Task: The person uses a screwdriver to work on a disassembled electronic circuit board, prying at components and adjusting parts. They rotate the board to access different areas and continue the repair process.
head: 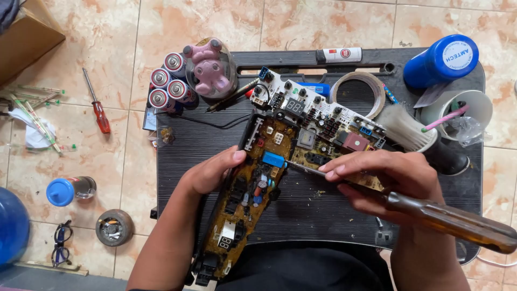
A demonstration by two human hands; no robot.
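Note:
A long brown circuit board (253, 188) with black, blue and white parts lies across a black slatted tray table (334, 207). My left hand (212, 171) grips the board's left edge, thumb on top. My right hand (390, 180) holds a screwdriver with a brown translucent handle (458, 222); its metal shaft tip rests beside a blue box-shaped component (273, 160) on the board. A second white board section (315, 116) with a small display adjoins the top end.
On the tray: a tape roll (362, 81), brush (409, 129), white cup (466, 108), blue-capped can (441, 60), pink figure on a jar (210, 67), several batteries (167, 83). On the tiled floor: red screwdriver (97, 105), blue-capped bottle (69, 189), round tin (114, 227), cardboard box (24, 37).

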